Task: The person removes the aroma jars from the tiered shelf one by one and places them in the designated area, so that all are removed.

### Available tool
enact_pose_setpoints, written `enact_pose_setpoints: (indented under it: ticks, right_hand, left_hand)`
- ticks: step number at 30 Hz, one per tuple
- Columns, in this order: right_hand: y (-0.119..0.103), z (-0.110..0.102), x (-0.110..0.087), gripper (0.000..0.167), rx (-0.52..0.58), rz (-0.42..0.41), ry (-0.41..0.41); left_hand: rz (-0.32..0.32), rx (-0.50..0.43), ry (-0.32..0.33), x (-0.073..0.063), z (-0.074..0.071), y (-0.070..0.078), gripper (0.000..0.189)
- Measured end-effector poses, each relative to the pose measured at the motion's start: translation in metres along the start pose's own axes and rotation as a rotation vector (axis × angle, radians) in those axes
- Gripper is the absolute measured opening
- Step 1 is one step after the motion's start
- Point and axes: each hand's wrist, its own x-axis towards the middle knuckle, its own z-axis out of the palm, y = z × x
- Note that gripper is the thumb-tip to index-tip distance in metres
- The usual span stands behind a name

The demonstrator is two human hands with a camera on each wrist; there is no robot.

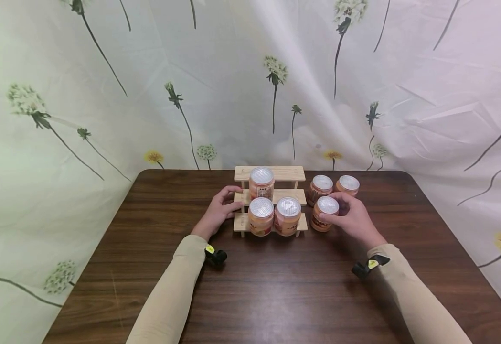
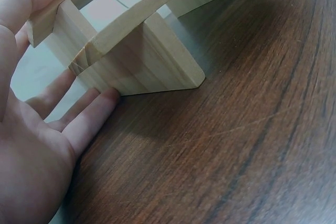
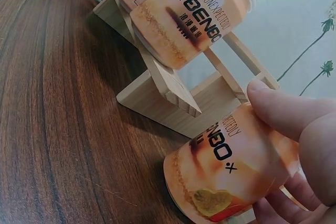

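A three-tier wooden rack (image 1: 289, 196) stands near the table's far side. My left hand (image 1: 219, 210) holds its left end, thumb at the middle tier and fingers along the side panel (image 2: 142, 66). My right hand (image 1: 353, 217) grips an orange-labelled jar (image 1: 320, 222) with a clear lid, thumb on one side and fingers round the other. This jar is just right of the rack, close over the table. Two similar jars, a left one (image 1: 261, 220) and a right one (image 1: 287, 221), stand on the lowest tier. Another jar (image 1: 261, 184) is on the middle tier.
Behind the gripped jar stand two more jars, one nearer the rack (image 1: 320, 187) and one farther right (image 1: 348, 184). The dark wooden table (image 1: 271, 286) reaches back to a white dandelion-print cloth (image 1: 233, 95) hanging behind it.
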Motion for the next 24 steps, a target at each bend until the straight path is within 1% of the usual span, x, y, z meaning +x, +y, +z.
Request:
enact_pose_setpoints:
  ticks: [7,16,24]
  right_hand:
    - [0.0043,-0.002,0.0042,0.063,0.001,0.03,0.008]
    - [0.0048,-0.0043,0.0058,0.062,-0.025,0.025,0.017]
    - [0.0024,-0.0051,0.0064,0.062,0.021,0.028,0.01]
  left_hand:
    - [-0.002,0.006,0.001,0.0002,0.0,0.0,0.042]
    - [-0.003,0.001,-0.001,-0.0004,0.0,-0.0003,0.043]
    - [0.001,0.003,-0.004,-0.0002,-0.0004,-0.0013,0.042]
